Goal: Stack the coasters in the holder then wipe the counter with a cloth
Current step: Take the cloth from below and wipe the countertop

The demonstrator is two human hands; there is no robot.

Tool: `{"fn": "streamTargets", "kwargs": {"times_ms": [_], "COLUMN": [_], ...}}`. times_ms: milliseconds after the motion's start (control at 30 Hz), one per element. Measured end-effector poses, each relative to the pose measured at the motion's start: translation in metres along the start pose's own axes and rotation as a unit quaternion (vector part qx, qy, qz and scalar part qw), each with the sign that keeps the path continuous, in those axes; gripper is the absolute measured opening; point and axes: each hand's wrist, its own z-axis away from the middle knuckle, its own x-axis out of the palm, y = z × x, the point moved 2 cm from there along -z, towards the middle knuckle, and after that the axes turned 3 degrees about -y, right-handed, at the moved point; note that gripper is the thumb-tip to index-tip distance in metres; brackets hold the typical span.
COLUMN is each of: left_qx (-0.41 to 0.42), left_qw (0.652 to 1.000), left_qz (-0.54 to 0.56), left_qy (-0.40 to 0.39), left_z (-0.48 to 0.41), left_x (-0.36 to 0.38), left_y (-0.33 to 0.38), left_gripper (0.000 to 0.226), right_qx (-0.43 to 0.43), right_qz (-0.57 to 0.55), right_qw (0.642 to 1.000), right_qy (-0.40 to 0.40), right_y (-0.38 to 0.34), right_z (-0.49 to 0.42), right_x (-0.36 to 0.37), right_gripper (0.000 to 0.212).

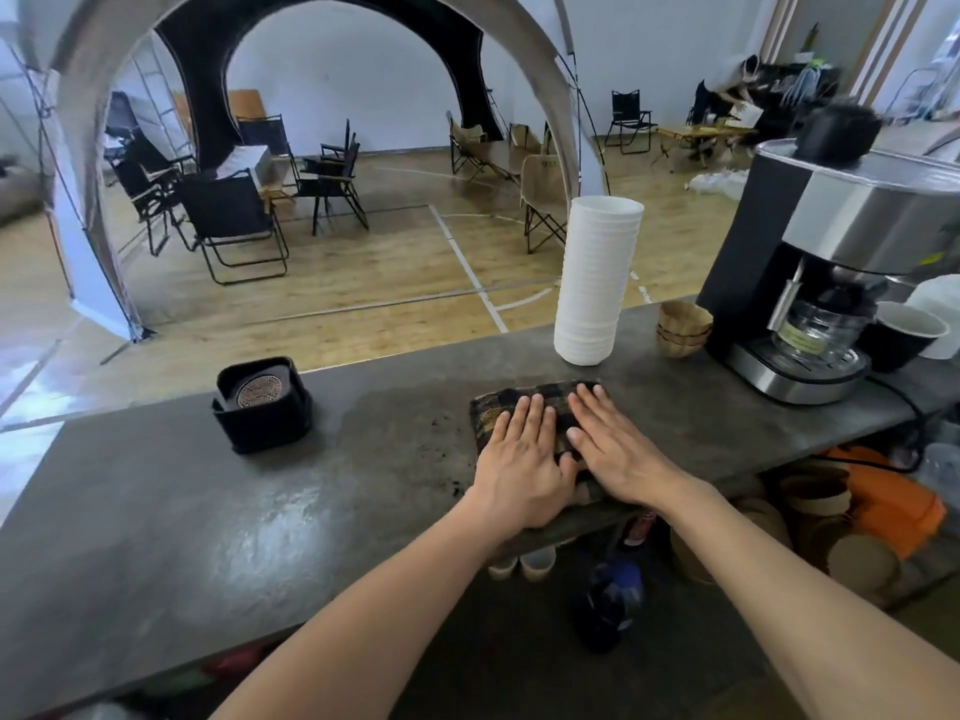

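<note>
A dark checked cloth (524, 397) lies flat on the grey counter (208, 511). My left hand (519, 465) and my right hand (618, 449) both press flat on the cloth, fingers straight and together, side by side. Most of the cloth is hidden under my palms. Left of them the counter shows a damp streak (395, 418) with dark crumbs. A black square coaster holder (265, 407) stands at the left, with round patterned coasters (258, 391) stacked inside.
A tall stack of white cups (597, 283) stands just behind the cloth. Right of it are brown paper cups (683, 330), a coffee machine (831, 272) and a black cup (904, 335). A cable (909, 407) runs along the counter's right end.
</note>
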Motion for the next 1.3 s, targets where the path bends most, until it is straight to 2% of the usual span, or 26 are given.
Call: {"fn": "streamTargets", "kwargs": {"times_ms": [433, 733, 933, 1067, 1300], "left_qx": [-0.066, -0.16, -0.228, -0.218, -0.215], "left_qw": [0.997, 0.986, 0.972, 0.975, 0.974], "left_qz": [-0.022, -0.039, -0.042, -0.05, -0.063], "left_qy": [0.024, 0.031, 0.022, 0.012, 0.018], "left_z": [0.101, 0.224, 0.299, 0.327, 0.322], "left_x": [-0.023, -0.041, -0.055, -0.062, -0.058], "left_y": [-0.137, -0.228, -0.272, -0.285, -0.273], "left_gripper": [0.073, 0.072, 0.079, 0.074, 0.075], "right_qx": [-0.099, -0.196, -0.241, -0.26, -0.268], "right_qz": [0.02, 0.027, 0.033, 0.045, 0.07], "right_qw": [0.994, 0.978, 0.966, 0.96, 0.957], "right_qy": [-0.039, -0.067, -0.09, -0.09, -0.09], "right_y": [-0.156, -0.295, -0.371, -0.394, -0.384], "right_z": [-0.019, -0.005, 0.009, 0.019, 0.028], "right_x": [0.056, 0.109, 0.142, 0.15, 0.144], "right_gripper": [0.06, 0.063, 0.066, 0.064, 0.063]}}
